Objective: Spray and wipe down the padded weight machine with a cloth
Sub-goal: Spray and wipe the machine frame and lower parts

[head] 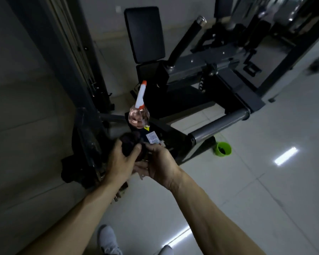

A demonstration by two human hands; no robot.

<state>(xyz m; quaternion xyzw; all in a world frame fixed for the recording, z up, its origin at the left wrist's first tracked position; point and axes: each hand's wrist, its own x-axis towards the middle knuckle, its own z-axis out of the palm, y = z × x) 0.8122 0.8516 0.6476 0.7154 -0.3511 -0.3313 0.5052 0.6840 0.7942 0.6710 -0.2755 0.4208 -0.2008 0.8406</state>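
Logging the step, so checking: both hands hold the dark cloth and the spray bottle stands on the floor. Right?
Not quite: in the head view the spray bottle stands on the black frame of the weight machine, not on the floor. The left hand and right hand do both hold the dark cloth.

white label [152, 138] and yellow warning triangle [146, 129] on machine frame [175, 134], text unreadable

The dark crumpled cloth [130, 144] looks soft and matt; the clear pink-tinted plastic spray bottle [138, 117] shines; the black padded backrest [145, 34] is smooth, and the pale floor tiles [265, 181] are glossy.
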